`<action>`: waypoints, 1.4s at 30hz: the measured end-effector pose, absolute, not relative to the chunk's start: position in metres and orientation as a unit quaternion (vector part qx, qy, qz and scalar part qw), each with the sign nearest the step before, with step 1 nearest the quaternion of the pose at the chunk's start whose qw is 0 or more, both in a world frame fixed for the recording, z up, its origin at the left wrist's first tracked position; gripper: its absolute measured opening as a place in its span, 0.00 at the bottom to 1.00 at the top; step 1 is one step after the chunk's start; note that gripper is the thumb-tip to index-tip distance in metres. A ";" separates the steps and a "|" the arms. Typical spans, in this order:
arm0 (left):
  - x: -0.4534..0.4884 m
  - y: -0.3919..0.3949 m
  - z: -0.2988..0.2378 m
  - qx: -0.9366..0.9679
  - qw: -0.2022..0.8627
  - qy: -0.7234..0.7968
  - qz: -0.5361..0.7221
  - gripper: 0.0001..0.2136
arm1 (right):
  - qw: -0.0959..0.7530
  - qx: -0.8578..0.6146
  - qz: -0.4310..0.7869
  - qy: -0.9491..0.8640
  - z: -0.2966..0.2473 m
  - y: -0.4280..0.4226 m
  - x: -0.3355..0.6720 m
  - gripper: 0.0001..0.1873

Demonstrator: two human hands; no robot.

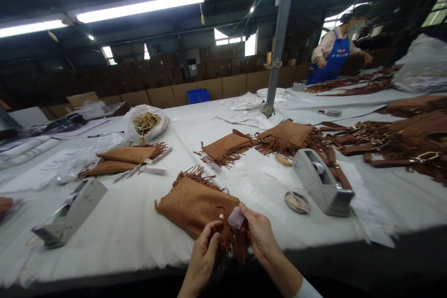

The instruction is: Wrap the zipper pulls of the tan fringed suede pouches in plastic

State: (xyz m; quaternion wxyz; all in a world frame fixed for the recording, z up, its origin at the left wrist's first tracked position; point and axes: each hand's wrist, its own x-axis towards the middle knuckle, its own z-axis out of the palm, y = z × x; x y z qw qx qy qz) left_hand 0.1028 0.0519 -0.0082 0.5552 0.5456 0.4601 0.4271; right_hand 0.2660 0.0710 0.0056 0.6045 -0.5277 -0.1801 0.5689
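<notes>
A brown fringed pouch (195,202) lies at the near edge of the white-covered table, its fringe toward the back and right. My left hand (206,247) is closed in a pinch at the pouch's near right end, beside a small pale metal piece (221,217); what the fingertips hold is hidden. My right hand (256,230) pinches a small translucent plastic wrapper (236,217) over the pouch's right corner. Brown fringe strips (239,244) hang below, between the two hands.
Grey tape dispensers stand left (71,214) and right (323,184). A small round dish (296,202) lies nearby. More fringed pouches (226,144) lie behind, with a bag of gold-coloured hardware (146,123). A metal post (279,37) rises beyond; a person in a blue apron (330,58) stands back right.
</notes>
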 end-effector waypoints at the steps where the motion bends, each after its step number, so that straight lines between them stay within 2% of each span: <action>1: 0.104 0.052 -0.009 0.533 0.552 0.472 0.434 0.26 | 0.610 -0.528 0.562 -0.184 0.005 0.072 0.267 0.25; 4: 0.105 0.053 -0.011 0.517 0.550 0.486 0.439 0.29 | 0.621 -0.521 0.551 -0.197 0.005 0.073 0.267 0.24; 9: 0.105 0.053 -0.011 0.584 0.512 0.457 0.434 0.18 | 0.629 -0.524 0.540 -0.195 0.010 0.074 0.263 0.23; 12: 0.106 0.054 -0.012 0.616 0.476 0.464 0.422 0.16 | 0.627 -0.525 0.540 -0.197 0.013 0.074 0.262 0.24; 24: 0.113 0.056 -0.009 0.633 0.428 0.493 0.416 0.15 | 0.612 -0.547 0.504 -0.268 0.007 0.074 0.259 0.26; 36: 0.112 0.056 -0.009 0.614 0.453 0.516 0.389 0.15 | 0.586 -0.557 0.496 -0.318 0.008 0.068 0.250 0.29; 40: 0.111 0.055 -0.011 0.567 0.498 0.507 0.417 0.11 | 0.549 -0.577 0.476 -0.372 -0.001 0.063 0.245 0.29; 42: 0.108 0.053 -0.011 0.535 0.539 0.483 0.436 0.13 | 0.527 -0.584 0.470 -0.400 -0.002 0.060 0.245 0.28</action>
